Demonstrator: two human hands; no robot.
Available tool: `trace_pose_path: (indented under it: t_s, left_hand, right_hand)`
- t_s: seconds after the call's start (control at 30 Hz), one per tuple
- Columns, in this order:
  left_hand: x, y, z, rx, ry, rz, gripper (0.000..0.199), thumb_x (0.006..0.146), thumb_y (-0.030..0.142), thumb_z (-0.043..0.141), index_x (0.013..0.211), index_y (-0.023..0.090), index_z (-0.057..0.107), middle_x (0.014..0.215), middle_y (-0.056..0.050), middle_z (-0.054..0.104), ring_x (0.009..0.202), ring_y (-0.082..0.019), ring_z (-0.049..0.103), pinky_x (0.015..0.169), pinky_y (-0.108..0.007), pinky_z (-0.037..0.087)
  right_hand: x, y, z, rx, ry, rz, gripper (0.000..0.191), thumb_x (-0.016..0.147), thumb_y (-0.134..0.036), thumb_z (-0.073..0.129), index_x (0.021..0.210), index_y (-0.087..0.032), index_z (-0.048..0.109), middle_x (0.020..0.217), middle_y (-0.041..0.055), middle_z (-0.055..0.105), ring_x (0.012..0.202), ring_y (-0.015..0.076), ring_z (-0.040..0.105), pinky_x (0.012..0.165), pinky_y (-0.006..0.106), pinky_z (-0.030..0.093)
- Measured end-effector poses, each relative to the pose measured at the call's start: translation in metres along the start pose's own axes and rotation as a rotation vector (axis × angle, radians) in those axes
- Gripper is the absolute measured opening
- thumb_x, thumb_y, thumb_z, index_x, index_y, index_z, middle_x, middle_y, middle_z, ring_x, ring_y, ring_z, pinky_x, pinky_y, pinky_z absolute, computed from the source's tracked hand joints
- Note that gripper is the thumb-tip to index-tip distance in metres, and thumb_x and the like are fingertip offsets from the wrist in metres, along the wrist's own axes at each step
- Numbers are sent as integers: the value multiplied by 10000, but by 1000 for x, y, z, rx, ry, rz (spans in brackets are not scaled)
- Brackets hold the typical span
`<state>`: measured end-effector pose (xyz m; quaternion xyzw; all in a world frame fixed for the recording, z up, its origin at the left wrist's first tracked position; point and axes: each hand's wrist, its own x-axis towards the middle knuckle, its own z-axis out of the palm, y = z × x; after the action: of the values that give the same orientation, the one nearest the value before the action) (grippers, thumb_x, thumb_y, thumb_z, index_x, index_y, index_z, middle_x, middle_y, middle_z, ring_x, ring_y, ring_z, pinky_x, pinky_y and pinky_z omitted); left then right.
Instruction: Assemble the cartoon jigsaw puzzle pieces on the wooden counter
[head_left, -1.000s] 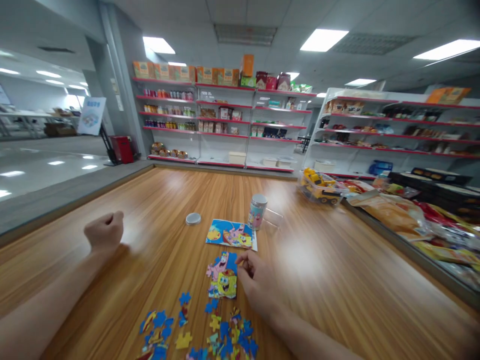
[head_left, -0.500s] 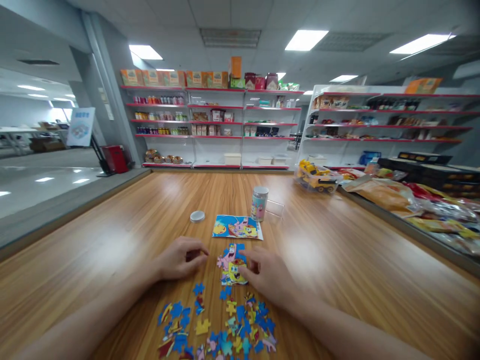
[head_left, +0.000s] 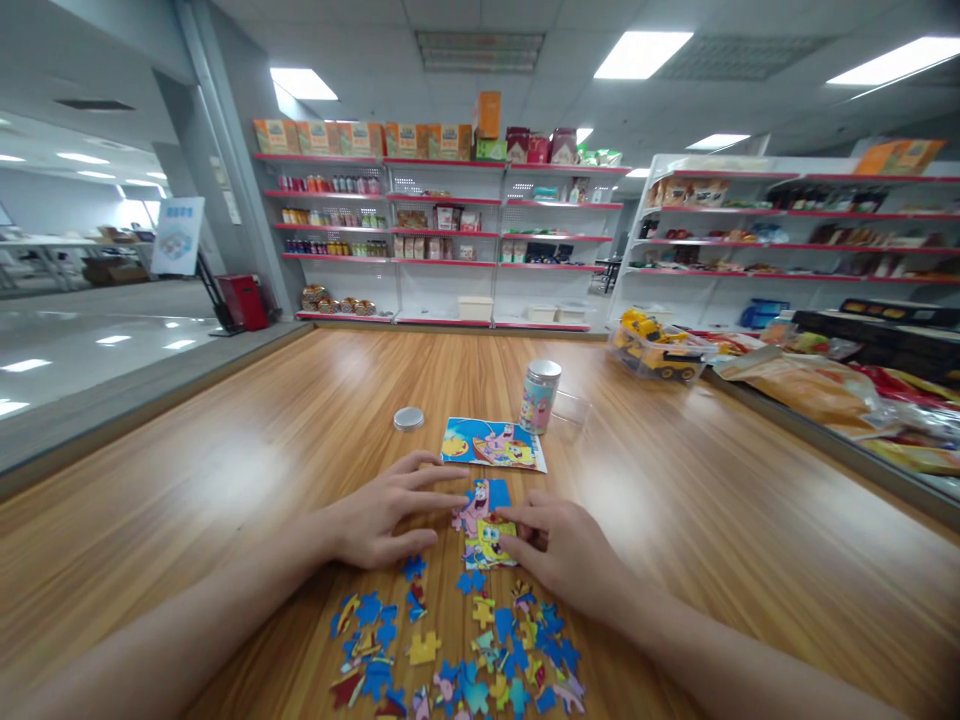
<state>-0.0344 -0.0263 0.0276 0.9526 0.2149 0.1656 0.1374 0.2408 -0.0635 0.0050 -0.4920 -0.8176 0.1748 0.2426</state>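
A partly joined jigsaw puzzle (head_left: 487, 525) with a pink and a yellow cartoon figure lies flat on the wooden table. My left hand (head_left: 390, 510) is open at its left side, fingers spread, the fingertips by the puzzle's upper left edge. At the right edge, my right hand (head_left: 562, 540) is curled, with thumb and forefinger on the puzzle. Loose jigsaw pieces (head_left: 424, 648) are scattered nearer to me, mostly blue, yellow and pink. Beyond the puzzle lies a picture card (head_left: 491, 444) with the same cartoon figures.
A printed tin (head_left: 540, 397) stands behind the card's right end, beside a clear plastic piece (head_left: 574, 408). A round silver lid (head_left: 409, 418) lies left of the card. Farther right are a clear tub of yellow toy trucks (head_left: 652, 350) and packaged goods (head_left: 802, 390). Stocked shelves (head_left: 442, 200) line the back.
My left hand has opened from a loose curl and reached right to the puzzle's edge. My right hand stays at the puzzle's right side. The camera view has shifted slightly.
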Motion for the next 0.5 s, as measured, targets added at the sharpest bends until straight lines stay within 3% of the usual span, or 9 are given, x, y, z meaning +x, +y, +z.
trace_pose_path:
  t_s: [0.17,0.5]
  left_hand:
    - [2,2,-2,-47,-36,29,533,904,274,603,1418,332,475,1462,-28,474,1336,-322,393,1138,-551,270]
    - [-1,-13,7,-110,-29,-15,486,922,390,627,1390,368,500,1476,-10,456,1333,-317,374,1110,-530,317]
  right_hand:
    - [0,2,0,34,-3,-13,195,869,-327,640,1016,-271,755,730,7,608,630,152,547,586,270,384]
    - [-1,-1,-3,42,-5,-17,247,867,-309,632,1094,-283,727,727,-2,610,639,138,537,593,257,380]
